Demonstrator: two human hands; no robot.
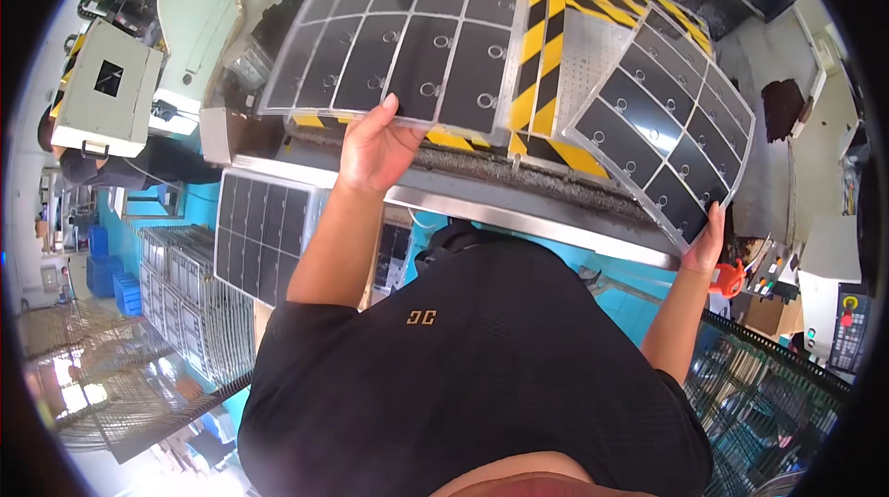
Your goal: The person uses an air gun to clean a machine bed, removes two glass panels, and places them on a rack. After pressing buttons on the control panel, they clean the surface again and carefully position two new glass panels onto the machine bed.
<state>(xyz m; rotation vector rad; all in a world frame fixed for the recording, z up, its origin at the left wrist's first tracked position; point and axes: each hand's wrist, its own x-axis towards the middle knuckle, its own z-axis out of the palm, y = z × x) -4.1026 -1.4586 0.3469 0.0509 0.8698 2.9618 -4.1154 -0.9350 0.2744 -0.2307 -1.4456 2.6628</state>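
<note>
Head view, looking straight down over a black shirt [482,358].

Left hand [375,147] at about 11 o'clock from centre, fingers closed together, thumb on top, pinching the near edge of a clear tray of dark rectangular panels [407,34]. Tray held out flat toward 12 o'clock, each panel with a small ring-shaped hole. Far edge over the machine bed.

Right hand [708,239] at 3 o'clock, fingers curled round the lower corner of a second panel tray [662,122], grip tight on the rim; thumb side hidden, so exact finger spread not readable. Second tray tilted, its long side running up toward 1 o'clock.

Between the two trays, at 12 to 1 o'clock: yellow-and-black hazard striping [542,34] and a perforated metal plate [583,62]. Just below, a steel ledge [519,210] running across, 10 o'clock to 4 o'clock.

At 9 o'clock: a third panel tray [264,233] lying flat, well apart from both hands, with stacked trays [199,307] beside it toward 8 o'clock. Grey box-shaped unit [106,99] at 10 o'clock. Wire-mesh rack [769,395] at 4 to 5 o'clock. Control box with coloured buttons [847,330] at 4 o'clock, near the rim.
</note>
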